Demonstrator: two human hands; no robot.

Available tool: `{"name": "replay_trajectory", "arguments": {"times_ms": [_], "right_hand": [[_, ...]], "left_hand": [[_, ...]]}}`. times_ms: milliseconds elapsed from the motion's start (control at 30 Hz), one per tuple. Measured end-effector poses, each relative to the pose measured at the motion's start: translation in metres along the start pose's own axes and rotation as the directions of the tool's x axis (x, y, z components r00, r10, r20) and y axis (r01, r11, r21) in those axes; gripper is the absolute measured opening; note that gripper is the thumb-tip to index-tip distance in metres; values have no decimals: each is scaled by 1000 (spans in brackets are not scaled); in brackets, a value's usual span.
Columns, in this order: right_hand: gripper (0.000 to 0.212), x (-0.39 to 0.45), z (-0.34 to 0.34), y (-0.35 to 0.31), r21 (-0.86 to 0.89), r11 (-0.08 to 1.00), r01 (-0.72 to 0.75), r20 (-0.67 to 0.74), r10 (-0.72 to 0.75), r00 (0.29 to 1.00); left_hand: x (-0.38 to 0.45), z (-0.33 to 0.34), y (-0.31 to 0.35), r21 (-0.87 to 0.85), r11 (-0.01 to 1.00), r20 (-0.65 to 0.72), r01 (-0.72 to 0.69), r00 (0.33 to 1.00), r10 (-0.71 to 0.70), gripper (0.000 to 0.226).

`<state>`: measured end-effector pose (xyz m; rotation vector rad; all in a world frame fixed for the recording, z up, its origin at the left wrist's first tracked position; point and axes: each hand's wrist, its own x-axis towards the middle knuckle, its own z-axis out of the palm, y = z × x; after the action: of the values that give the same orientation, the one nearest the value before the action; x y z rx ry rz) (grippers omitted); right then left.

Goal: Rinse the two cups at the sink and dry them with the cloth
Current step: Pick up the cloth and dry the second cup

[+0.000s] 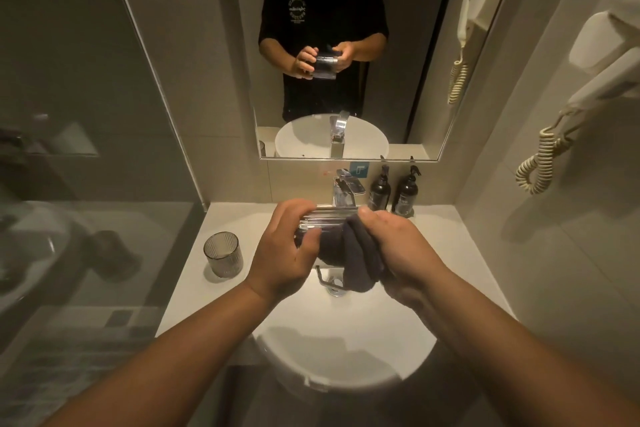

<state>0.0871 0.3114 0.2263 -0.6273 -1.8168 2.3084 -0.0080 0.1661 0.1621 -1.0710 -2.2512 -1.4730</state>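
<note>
Far to the left of the round white sink (346, 350) stands a glass shower wall (86, 149). It is dark and shiny.

Closer to the sink, on the white counter (194, 274) just left of the bowl, stands a ribbed glass cup (222, 254). It is upright, its open top faces up, and nothing touches it.

Above the sink, on the left side, is the left hand (282, 250). Its fingers (294, 215) curl around a second ribbed glass cup (322, 218), and the thumb presses the near side. This cup lies on its side in the air over the back half of the bowl, in front of the shiny tap (348, 189).

A dark grey cloth (360, 253) is pushed against the right end of the held cup. Part of it hangs down over the sink, above the metal drain plug (334, 286).

The right hand (398, 246) is above the right side of the sink. Its fingers are closed on the cloth and press it at the cup.

Behind the sink, on the right of the tap, two dark pump bottles (393, 189) stand side by side against the wall.

Above the tap hangs a mirror (415, 80). In it a person in a black shirt holds the cup and cloth.

Far to the right of the sink, a white hair dryer (606, 45) sits on the wall with a curly cord (540, 163) hanging down.
</note>
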Motion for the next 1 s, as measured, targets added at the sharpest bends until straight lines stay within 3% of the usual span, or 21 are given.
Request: {"name": "replay_trajectory", "arguments": {"times_ms": [67, 200, 333, 433, 500, 600, 667, 733, 800, 900, 933, 1000], "right_hand": [[31, 3, -1, -2, 5, 999, -51, 9, 50, 999], [37, 8, -10, -9, -44, 992, -120, 44, 122, 992], [42, 11, -21, -21, -126, 988, -93, 83, 104, 991], [33, 13, -33, -30, -104, 995, -3, 3, 3, 1000], [27, 13, -42, -33, -63, 991, 116, -117, -123, 986], [17, 3, -44, -32, -19, 942, 334, -302, -324, 897], [15, -7, -40, -21, -110, 887, 448, -336, -457, 823], [15, -17, -32, -2, -290, 808, 513, -240, -581, 778], [27, -23, -19, 18, -518, 670, 532, -42, -641, 766], [34, -16, -5, 46, -782, 260, 567, 274, -673, 687], [39, -15, -3, 51, -803, 200, 562, 315, -658, 684], [58, -16, -5, 50, -797, 199, 570, 347, -621, 702]], "left_hand": [[2, -2, 1, -3, 1000, 82, 28, 996, -28, 48], [2, -3, 2, -10, 976, 235, 219, 949, -210, 49], [-5, 3, 3, -194, 893, 216, 406, 906, -365, 30], [-5, 10, 8, -462, 658, 244, 595, 799, -550, 35], [-2, 11, 9, -581, 392, 334, 713, 648, -684, 31], [0, 7, 6, -653, 89, 430, 752, 465, -774, 41], [2, 7, 7, -679, 13, 438, 734, 419, -795, 40], [1, 11, 12, -687, -15, 449, 727, 408, -794, 39], [0, 18, 19, -686, -23, 485, 727, 434, -759, 42], [-4, 25, 25, -663, 11, 556, 749, 503, -662, 49], [-6, 24, 26, -666, 32, 559, 746, 526, -640, 48], [-8, 16, 23, -662, 102, 555, 742, 578, -599, 45]]}}
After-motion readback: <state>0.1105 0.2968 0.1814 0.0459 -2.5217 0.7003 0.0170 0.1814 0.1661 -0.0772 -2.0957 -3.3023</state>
